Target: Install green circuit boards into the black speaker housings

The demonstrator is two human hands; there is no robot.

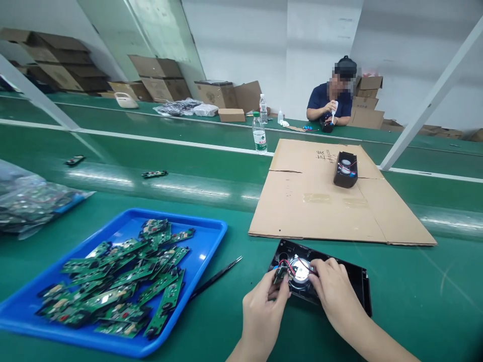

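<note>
The left hand [262, 312] pinches a small green circuit board [279, 275] at the left end of the black speaker housing [354, 281], which lies on the green table [415, 301] near the front edge. The right hand [334, 294] rests on the housing, its fingers curled beside the round speaker [301, 270], perhaps gripping the red wires [289, 265]. A blue tray [211, 236] of boards stands to the left.

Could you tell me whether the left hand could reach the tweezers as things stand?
Probably yes. The tweezers lie bare on the green table just left of the left hand, with nothing between them; the hand would first have to let go of the small board.
</note>
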